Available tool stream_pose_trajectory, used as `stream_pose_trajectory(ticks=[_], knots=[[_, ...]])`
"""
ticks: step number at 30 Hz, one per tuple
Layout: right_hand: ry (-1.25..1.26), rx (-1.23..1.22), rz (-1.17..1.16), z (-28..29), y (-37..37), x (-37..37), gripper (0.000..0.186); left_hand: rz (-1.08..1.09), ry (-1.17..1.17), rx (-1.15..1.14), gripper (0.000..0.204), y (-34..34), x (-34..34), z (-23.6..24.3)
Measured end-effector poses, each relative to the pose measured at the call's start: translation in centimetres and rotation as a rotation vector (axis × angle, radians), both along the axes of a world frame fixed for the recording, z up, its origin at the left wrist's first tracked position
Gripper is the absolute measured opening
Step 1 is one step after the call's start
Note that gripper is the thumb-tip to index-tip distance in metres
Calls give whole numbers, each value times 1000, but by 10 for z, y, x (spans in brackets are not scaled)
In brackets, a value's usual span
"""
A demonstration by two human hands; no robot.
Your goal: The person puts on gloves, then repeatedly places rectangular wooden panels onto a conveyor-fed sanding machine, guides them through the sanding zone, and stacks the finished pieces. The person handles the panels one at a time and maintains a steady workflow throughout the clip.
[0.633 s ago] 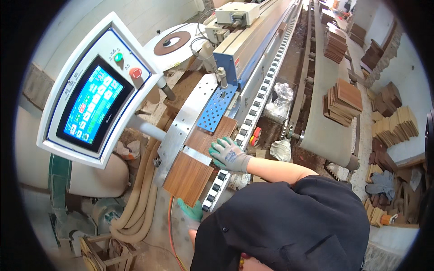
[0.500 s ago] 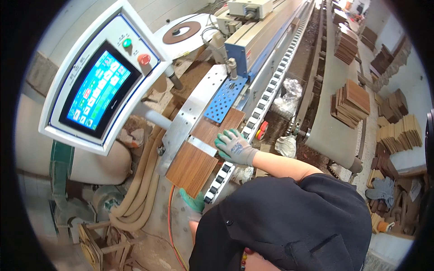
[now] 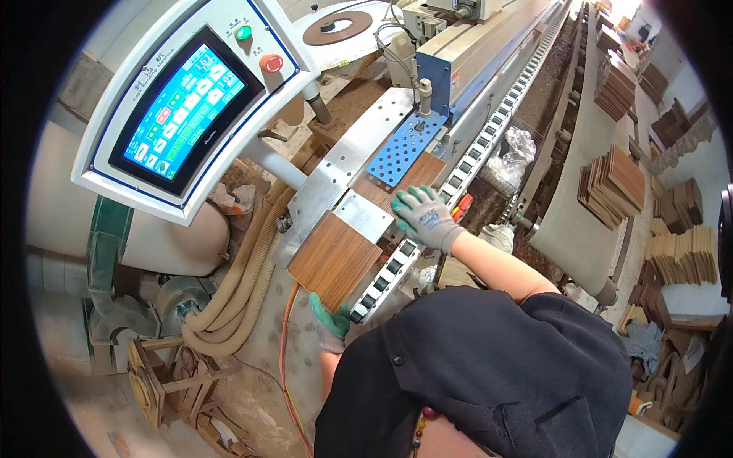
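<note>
My right hand (image 3: 426,220), in a grey glove with green fingertips, lies with its fingers spread at the near edge of a brown wood-grain board (image 3: 424,169). That board sits partly beneath a blue perforated plate (image 3: 397,159) of the machine. Closer to me, a second wood-grain board (image 3: 336,259) rests on the metal table (image 3: 309,217). At its near corner, my left hand (image 3: 330,324), gloved alike, grips the edge between thumb and fingers; the fingers are partly hidden. A bare metal plate (image 3: 365,216) shows between the two boards.
A chain conveyor (image 3: 473,160) runs along the table's right side. At the upper left stands a control panel (image 3: 191,107) with a lit screen. Stacked boards (image 3: 615,187) lie on a belt (image 3: 561,237) to the right. Thick hoses (image 3: 240,282) hang at the left.
The whole view has shifted. Along the table, the nearer board and the far board are now farther apart, with more bare metal between them. My right hand stays beside the far board.
</note>
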State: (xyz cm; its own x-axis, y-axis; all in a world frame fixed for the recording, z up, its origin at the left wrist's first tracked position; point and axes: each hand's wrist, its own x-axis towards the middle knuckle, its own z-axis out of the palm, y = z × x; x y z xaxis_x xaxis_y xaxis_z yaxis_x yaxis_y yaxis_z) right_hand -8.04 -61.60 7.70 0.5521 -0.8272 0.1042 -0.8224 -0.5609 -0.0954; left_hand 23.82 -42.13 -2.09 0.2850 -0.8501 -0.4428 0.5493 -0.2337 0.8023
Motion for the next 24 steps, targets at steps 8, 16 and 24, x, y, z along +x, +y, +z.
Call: stream_pose_trajectory(ticks=[8,16,24], knots=[[121,-30,-140,-1,-49,-49,50,-46,-91,-41,66,-5,-7,7],[59,-132,-342,-9,-91,-87,45,-56,-55,-50,65,-7,-18,33],[124,156,-210,31,-31,7,27,22,23,95,70,-1,-15,32]])
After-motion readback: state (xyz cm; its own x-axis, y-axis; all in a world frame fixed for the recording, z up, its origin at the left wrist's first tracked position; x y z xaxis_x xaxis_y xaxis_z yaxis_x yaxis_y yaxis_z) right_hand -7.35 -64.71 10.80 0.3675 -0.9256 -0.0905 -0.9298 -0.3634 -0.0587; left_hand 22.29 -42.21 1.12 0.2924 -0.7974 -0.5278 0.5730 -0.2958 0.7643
